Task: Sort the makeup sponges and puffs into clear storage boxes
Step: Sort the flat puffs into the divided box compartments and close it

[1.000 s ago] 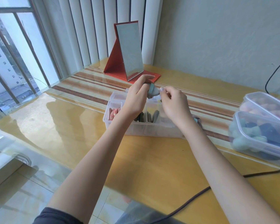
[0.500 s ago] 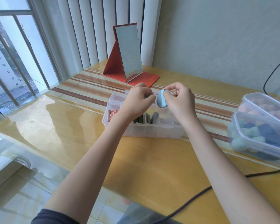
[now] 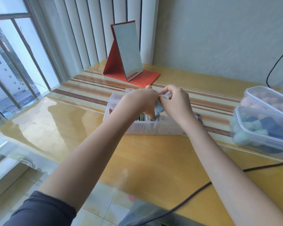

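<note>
Placement is the step, I judge: my left hand (image 3: 138, 101) and right hand (image 3: 176, 101) both pinch a blue puff (image 3: 159, 107) over the clear divided box (image 3: 147, 128) on the counter (image 3: 153, 160) (compartment unclear). Next, lower it and release.

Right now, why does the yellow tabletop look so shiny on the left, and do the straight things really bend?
In the head view, daylight from the barred window glares off the clear sheet over the yellow wooden table; the wide lens bows the white vertical blinds; the pale blue sponge between both hands looks slightly soft.
</note>
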